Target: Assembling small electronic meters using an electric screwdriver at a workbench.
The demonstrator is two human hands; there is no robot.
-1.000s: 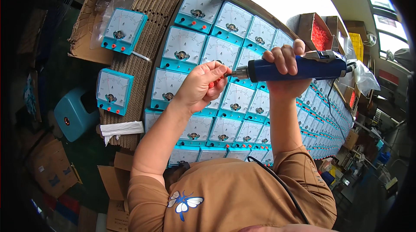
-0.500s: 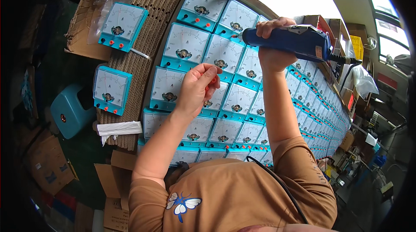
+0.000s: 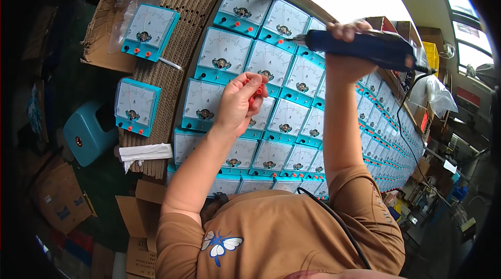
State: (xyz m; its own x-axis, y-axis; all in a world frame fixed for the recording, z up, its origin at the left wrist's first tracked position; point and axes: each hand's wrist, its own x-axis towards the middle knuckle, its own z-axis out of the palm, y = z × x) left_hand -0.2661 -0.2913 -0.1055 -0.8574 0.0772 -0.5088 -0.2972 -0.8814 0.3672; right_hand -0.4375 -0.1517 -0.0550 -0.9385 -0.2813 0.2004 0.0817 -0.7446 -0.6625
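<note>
My right hand is wrapped round a blue electric screwdriver, held level with its bit pointing left. The bit's tip is close to a red terminal knob on an ammeter in the far row; whether they touch I cannot tell. My left hand is curled around several small red terminal knobs, gripped between thumb and fingers. It hovers over the ammeters nearest the middle, hiding part of them. Each meter has a white dial face and a teal base; some bases carry red and black knobs.
Rows of similar meters run off to the right. On stacked corrugated cardboard at left stand two more ammeters, with a folded white cloth nearer me. A teal stool and an open carton lie farther left. A cord trails from the screwdriver.
The screwdriver and my right hand have shifted right, drawing the bit back from the red knob on the far meter. My left hand has turned slightly, showing more of the red knobs.
</note>
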